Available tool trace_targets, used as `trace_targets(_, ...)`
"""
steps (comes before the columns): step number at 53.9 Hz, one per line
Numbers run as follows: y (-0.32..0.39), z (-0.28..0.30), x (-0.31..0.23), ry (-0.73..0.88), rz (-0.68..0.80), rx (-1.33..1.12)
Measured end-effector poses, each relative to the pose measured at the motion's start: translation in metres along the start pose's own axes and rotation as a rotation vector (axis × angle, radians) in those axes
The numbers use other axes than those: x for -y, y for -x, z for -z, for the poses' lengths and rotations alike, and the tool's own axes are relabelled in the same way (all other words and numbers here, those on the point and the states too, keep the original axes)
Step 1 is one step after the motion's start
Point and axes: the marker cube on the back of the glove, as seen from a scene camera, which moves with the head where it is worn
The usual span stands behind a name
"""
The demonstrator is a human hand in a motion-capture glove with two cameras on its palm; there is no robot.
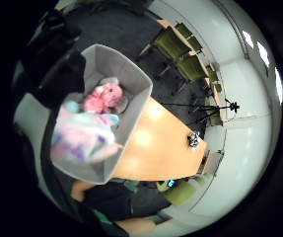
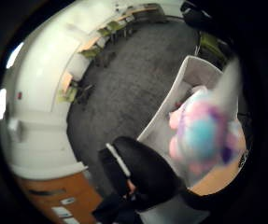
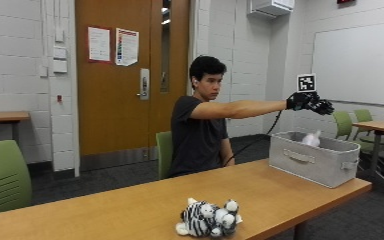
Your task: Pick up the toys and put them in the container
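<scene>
The gloved right hand [image 3: 312, 103] is stretched out high above the grey container [image 3: 315, 162] at the table [image 3: 139, 202] end — fingers spread, nothing gripped. A pastel plush toy [image 1: 84, 136] is seen over the container's open mouth, with a pink toy [image 1: 104, 97] lying inside. A zebra-striped plush toy [image 3: 208, 218] sits near the table's front edge — well apart from the container.

Even, bright indoor light from overhead — pale glare patches lie on the counter [image 1: 156, 143]. Palm views bend strongly toward dark rims; the close pastel plush toy [image 2: 203, 135] is blurred — the outside view is mildly soft.
</scene>
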Motion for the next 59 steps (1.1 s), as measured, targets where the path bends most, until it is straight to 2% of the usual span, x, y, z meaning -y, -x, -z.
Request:
trace_targets(4, -0.018, 0.0, -0.007, -0.03, 0.141, -0.05)
trace_targets(6, -0.03, -0.001, -0.009, -0.036, 0.161, -0.093)
trace_targets(12, -0.03, -0.001, -0.013, -0.026, -0.053, -0.094)
trace_targets(15, 0.0, -0.002, -0.024, -0.024, -0.025, -0.094)
trace_targets(17, -0.005, -0.003, -0.032, -0.027, -0.003, -0.125)
trace_targets(21, -0.047, -0.004, -0.042, -0.038, -0.001, -0.25)
trace_targets(25, -0.079, 0.004, -0.059, -0.043, -0.018, -0.17)
trace_targets(31, -0.154, 0.014, -0.077, -0.057, -0.193, -0.222)
trace_targets(43, -0.312, 0.038, -0.138, -0.079, -0.352, -0.251)
trace_targets(59, -0.44, 0.042, -0.188, -0.062, -0.499, -0.248)
